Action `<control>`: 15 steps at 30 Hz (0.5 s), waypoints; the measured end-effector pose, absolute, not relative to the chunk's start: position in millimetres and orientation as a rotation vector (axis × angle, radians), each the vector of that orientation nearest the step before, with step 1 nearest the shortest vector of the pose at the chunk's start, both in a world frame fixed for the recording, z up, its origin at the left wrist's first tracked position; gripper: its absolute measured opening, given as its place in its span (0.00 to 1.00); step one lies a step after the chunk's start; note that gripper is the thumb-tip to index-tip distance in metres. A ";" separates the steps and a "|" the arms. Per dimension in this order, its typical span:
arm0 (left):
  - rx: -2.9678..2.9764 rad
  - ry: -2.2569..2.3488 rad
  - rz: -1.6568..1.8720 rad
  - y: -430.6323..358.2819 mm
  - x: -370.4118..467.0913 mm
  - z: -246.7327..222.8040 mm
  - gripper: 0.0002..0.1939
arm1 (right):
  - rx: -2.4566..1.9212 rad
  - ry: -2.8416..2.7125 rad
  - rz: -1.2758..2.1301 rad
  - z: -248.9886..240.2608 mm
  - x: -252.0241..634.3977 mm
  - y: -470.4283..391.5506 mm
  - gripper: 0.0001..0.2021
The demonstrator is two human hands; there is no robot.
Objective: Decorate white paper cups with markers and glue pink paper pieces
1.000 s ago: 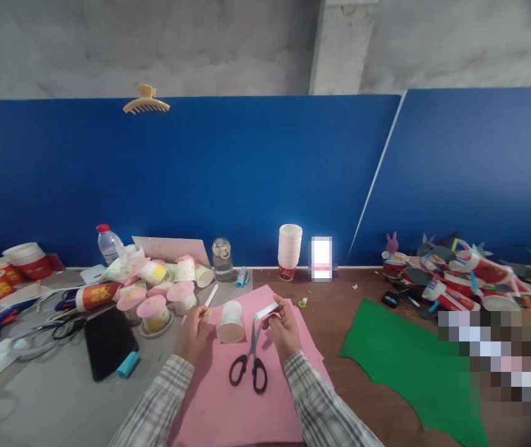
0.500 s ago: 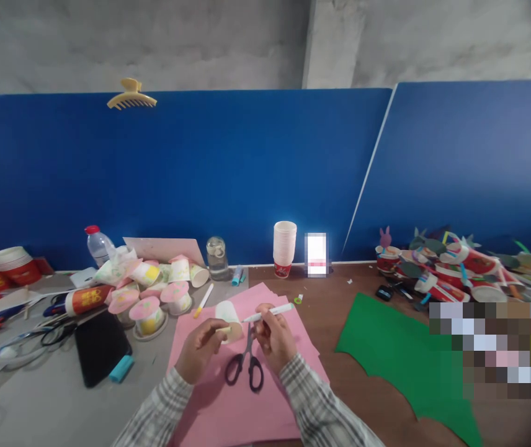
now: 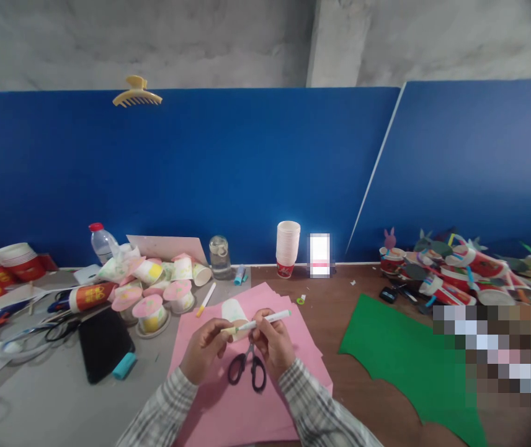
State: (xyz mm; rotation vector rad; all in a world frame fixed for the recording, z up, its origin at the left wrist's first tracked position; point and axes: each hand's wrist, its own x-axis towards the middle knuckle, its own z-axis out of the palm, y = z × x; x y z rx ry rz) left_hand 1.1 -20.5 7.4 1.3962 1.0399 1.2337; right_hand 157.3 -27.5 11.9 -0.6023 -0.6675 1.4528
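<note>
Pinched in my left hand point(image 3: 204, 349) is a small pale yellow piece point(image 3: 229, 331), too small to tell exactly what it is. My right hand point(image 3: 273, 343) is closed around a white marker point(image 3: 276, 316) with a light green end. The marker's tip points left and meets the small piece, or comes very close to it. Just behind my hands a white paper cup point(image 3: 232, 310) lies on its side, partly hidden. Dark-handled scissors point(image 3: 258, 374) lie between my wrists on pink sheets point(image 3: 247, 416), their blades partly covered by my right hand.
Decorated paper cups point(image 3: 150, 315), a black tablet-like slab point(image 3: 104, 341) and a cyan cap point(image 3: 124, 366) are at left. A stack of cups point(image 3: 288, 245) and a glass jar point(image 3: 220, 257) stand at the back. Green sheet point(image 3: 400, 354) and piled cup crafts point(image 3: 451, 273) are at right.
The marker's tip has moved left and slightly down to the small piece in my left hand. My left hand has turned slightly; the whole view has shifted a little.
</note>
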 end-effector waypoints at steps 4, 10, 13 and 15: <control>1.438 1.051 1.248 -22.4 2.2 9.1 0.14 | -0.609 -0.687 1.439 9.0 156.2 -26.8 0.08; 1.580 1.133 1.212 -24.7 3.3 6.8 0.11 | -0.622 -0.731 1.447 6.6 155.5 -27.6 0.09; 1.669 1.166 1.180 -26.1 4.3 5.9 0.10 | -0.632 -0.758 1.468 6.3 155.7 -28.4 0.10; 1.761 1.181 1.201 -28.4 5.7 5.6 0.09 | -0.637 -0.769 1.470 6.2 155.5 -29.2 0.10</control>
